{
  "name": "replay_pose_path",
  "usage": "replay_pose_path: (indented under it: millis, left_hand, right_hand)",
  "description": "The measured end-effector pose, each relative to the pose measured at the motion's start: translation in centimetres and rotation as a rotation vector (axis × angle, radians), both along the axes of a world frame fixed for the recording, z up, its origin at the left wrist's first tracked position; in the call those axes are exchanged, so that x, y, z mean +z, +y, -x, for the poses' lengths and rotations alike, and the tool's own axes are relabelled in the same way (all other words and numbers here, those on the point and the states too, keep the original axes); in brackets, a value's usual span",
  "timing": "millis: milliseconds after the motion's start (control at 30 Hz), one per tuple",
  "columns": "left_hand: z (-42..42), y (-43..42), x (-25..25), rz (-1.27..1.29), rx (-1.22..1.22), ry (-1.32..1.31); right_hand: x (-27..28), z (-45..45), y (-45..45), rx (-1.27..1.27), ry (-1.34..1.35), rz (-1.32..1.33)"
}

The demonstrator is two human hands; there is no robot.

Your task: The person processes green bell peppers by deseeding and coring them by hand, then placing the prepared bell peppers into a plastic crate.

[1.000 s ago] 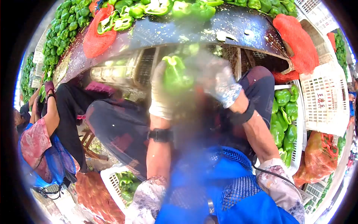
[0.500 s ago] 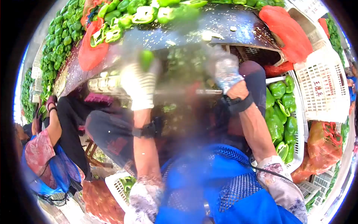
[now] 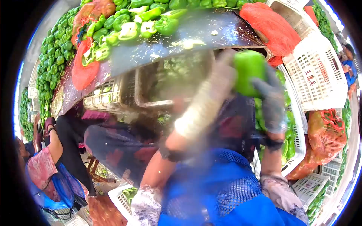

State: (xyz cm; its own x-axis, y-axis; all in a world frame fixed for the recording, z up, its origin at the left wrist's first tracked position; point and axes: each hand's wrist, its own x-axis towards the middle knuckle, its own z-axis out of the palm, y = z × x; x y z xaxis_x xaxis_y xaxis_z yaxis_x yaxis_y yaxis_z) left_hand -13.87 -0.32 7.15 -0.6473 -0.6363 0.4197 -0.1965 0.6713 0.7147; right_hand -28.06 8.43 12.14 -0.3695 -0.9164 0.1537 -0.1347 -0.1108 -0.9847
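Note:
A large green bell pepper (image 3: 249, 71) is held up at the right of my lap, blurred a little by motion. My right hand (image 3: 272, 100), in a grey glove, grips it from the right with the thumb across its front. My left hand (image 3: 220, 73), in a pale glove, is against or close beside its left side; its fingers are smeared, so I cannot tell whether they grip. Behind my hands is the dark work surface (image 3: 132, 51), strewn with seeds. Cut and whole green peppers (image 3: 147, 28) lie along its far side.
Right of my leg is a white crate (image 3: 299, 150) of green peppers. Beyond it stand a white basket (image 3: 316, 81) and red mesh bags (image 3: 269, 28). A bin (image 3: 141, 88) with pale scraps sits below the surface. Another person (image 3: 43, 158) sits at left, near heaped peppers (image 3: 60, 49).
My left hand has swung right, across my lap, to beside the bell pepper. My right hand has moved right and now grips that pepper. The view has shifted slightly.

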Motion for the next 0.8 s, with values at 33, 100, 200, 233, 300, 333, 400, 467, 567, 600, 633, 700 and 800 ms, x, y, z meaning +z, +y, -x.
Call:
replay_pose_path:
  millis: [33, 100, 200, 233, 300, 333, 400, 467, 567, 600, 633, 700, 800]
  left_hand:
    - [0.0, 0.5, -0.1, -0.029, -0.109, 0.066]
    - [-1.0, 1.6, -0.2, 0.048, -0.209, 0.08]
    - [-3.3, 2.6, 2.6, 0.003, -0.116, -0.03]
    - [-4.7, 2.4, 4.4, -0.053, -0.022, -0.067]
    - [-8.9, -0.5, 6.5, 0.045, 0.225, -0.078]
    - [-12.1, -3.5, 6.7, 0.185, 0.357, -0.066]
    - [-18.0, -10.4, 6.3, 0.343, 0.425, -0.143]
    - [-22.7, -15.2, 5.0, 0.33, 0.292, -0.207]
    - [-25.1, -18.4, 2.8, 0.245, 0.166, -0.077]
    - [-25.3, -18.8, 2.3, 0.219, 0.122, -0.032]
    - [-25.7, -19.3, 1.5, 0.196, 0.095, 0.003]
    - [-25.8, -18.8, 1.5, 0.239, 0.158, -0.063]
    - [-26.5, -18.6, 1.2, 0.232, 0.186, -0.069]
  right_hand:
    - [0.0, 1.7, 1.6, -0.126, -0.066, -0.027]
    - [-3.9, 6.5, 4.4, -0.389, 0.487, -0.074]
    - [-6.0, 11.9, 8.8, -0.505, 1.272, -0.193]
    - [-4.5, 10.7, 9.5, -0.487, 1.167, -0.124]
    - [-2.2, 7.4, 9.8, -0.553, 0.9, 0.002]
    - [-1.1, 6.2, 9.6, -0.497, 0.831, 0.074]
    - [0.3, 4.2, 8.6, -0.397, 0.736, 0.245]
    - [1.0, 3.2, 7.0, -0.243, 0.767, 0.385]
    - [1.7, 2.6, 3.9, 0.058, 0.79, 0.525]
    - [1.6, 2.5, 2.8, 0.131, 0.784, 0.547]
    - [1.1, 2.9, 2.6, 0.157, 0.782, 0.549]
    - [0.0, 4.2, 2.9, 0.086, 0.792, 0.513]
    - [-0.6, 6.3, 4.9, -0.097, 0.774, 0.439]
